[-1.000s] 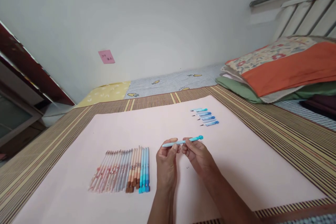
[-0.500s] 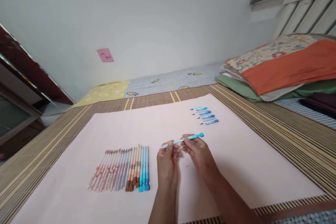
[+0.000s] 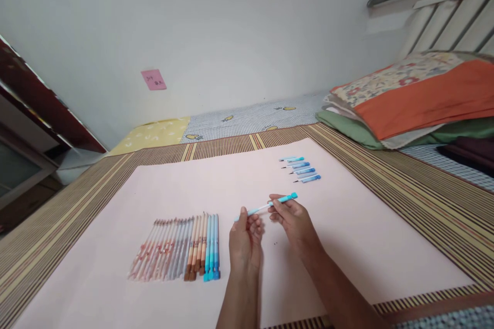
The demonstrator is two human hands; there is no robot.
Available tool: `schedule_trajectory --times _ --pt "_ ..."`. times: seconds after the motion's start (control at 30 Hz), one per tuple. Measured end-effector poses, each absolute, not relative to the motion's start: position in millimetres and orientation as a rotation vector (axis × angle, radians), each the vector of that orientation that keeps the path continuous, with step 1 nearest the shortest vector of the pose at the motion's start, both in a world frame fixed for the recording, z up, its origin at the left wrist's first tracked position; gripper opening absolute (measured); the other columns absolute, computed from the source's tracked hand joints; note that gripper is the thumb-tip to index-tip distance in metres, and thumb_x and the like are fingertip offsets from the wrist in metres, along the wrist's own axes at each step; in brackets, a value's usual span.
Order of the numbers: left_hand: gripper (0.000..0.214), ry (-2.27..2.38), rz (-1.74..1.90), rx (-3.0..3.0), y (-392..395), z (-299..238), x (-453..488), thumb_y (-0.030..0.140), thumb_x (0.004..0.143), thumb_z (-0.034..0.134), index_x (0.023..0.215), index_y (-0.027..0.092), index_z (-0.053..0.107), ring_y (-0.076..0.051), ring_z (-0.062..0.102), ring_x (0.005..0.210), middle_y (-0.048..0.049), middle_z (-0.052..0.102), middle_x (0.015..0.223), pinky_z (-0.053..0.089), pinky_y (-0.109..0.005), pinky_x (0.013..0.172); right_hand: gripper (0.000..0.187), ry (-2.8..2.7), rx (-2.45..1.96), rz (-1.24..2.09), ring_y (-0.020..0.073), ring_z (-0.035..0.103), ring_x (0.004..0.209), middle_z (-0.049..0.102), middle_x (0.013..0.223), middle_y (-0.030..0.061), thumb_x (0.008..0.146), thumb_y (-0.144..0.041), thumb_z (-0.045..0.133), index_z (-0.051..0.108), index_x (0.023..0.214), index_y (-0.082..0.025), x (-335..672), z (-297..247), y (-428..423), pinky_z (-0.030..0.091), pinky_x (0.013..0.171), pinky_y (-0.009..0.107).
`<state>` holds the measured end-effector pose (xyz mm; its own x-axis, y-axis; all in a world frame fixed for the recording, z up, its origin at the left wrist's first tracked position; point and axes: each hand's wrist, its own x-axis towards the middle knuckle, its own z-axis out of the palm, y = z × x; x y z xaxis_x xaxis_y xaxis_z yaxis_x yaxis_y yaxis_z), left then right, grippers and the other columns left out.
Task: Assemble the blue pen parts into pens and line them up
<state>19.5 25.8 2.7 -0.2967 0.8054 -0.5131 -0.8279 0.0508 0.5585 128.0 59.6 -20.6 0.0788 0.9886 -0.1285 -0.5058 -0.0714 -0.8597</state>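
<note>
A slim light-blue pen (image 3: pixel 264 207) with a bright turquoise end is held slantwise between my two hands above the pink sheet. My left hand (image 3: pixel 244 244) pinches its pale lower barrel between thumb and fingers. Closed on the turquoise upper part is my right hand (image 3: pixel 295 222), and the knobbed end sticks out past its fingers. A thin white stretch shows between the two grips. Left of my hands lies a neat row of pens (image 3: pixel 175 249), pinkish, grey, brown and blue. Farther back on the right are several blue pen parts (image 3: pixel 304 170), some with thin dark-tipped refills.
The pink sheet (image 3: pixel 96 267) covers much of a striped mat (image 3: pixel 409 205). Tiny dark specks (image 3: pixel 275 243) lie near my right wrist. Folded bedding (image 3: pixel 420 97) is stacked at the right. A pink note (image 3: pixel 153 79) is stuck on the wall behind.
My hands have drawn slightly apart, and more of the white stretch of the pen shows between them. The left thumb now points more upward. The laid-out pens have not moved.
</note>
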Motion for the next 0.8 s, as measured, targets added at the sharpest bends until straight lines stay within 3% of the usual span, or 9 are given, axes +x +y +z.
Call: schedule_trajectory --times 0.13,0.33,0.8 --pt "0.032 0.993 1.620 -0.074 26.9 5.0 18.1 0.017 0.097 0.056 0.068 0.007 0.061 -0.008 0.059 0.043 -0.0063 0.065 0.058 0.046 -0.014 0.039 0.048 -0.657 -0.930 1.400 0.0167 0.066 0.069 0.075 0.083 0.0057 0.052 -0.045 0.095 0.073 0.086 -0.018 129.0 -21.7 61.1 0.053 0.060 0.029" --pt "0.031 0.964 1.617 -0.123 28.8 3.1 13.8 0.016 0.097 0.055 0.068 0.007 0.061 -0.008 0.061 0.045 -0.0070 0.065 0.060 0.047 -0.013 0.040 0.040 -0.617 -0.857 1.493 0.0163 0.066 0.071 0.075 0.085 0.0071 0.060 -0.042 0.092 0.074 0.084 -0.016 130.3 -18.5 59.0 0.053 0.061 0.028" --pt "0.025 0.853 1.615 -0.153 31.1 -2.9 10.8 0.009 0.095 0.054 0.072 0.009 0.061 -0.009 0.062 0.051 -0.0078 0.066 0.063 0.052 -0.014 0.048 0.032 -0.545 -0.823 1.559 0.0160 0.064 0.070 0.074 0.084 0.0058 0.063 -0.038 0.091 0.074 0.079 -0.017 139.5 -22.6 63.5 0.052 0.060 0.028"
